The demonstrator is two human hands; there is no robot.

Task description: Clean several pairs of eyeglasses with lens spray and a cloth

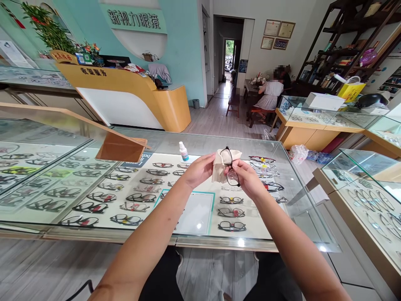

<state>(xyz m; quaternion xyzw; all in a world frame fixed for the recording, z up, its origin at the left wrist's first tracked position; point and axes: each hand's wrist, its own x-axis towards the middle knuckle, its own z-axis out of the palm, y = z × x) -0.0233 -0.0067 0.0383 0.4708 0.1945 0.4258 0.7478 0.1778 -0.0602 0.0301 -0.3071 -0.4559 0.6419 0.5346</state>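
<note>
Over the glass counter (pixel 196 213), I hold a pair of dark-framed eyeglasses (pixel 233 178) upright on end. My right hand (pixel 246 175) pinches the frame near its middle, with one lens hanging below the fingers. A beige cloth (pixel 220 169) is in my left hand (pixel 202 169), whose fingers are partly hidden behind it. The cloth lies around the upper lens of the eyeglasses. Behind my left hand, a white spray bottle (pixel 183 152) with a blue label stands on the counter top.
Under the counter glass lie rows of eyeglasses (pixel 143 197) and a white sheet with a teal border (pixel 200 213). A wooden-edged stand (pixel 120 146) rises at the left. Another display case (pixel 369 200) is close on the right. Farther back, a person (pixel 271 94) sits at a table.
</note>
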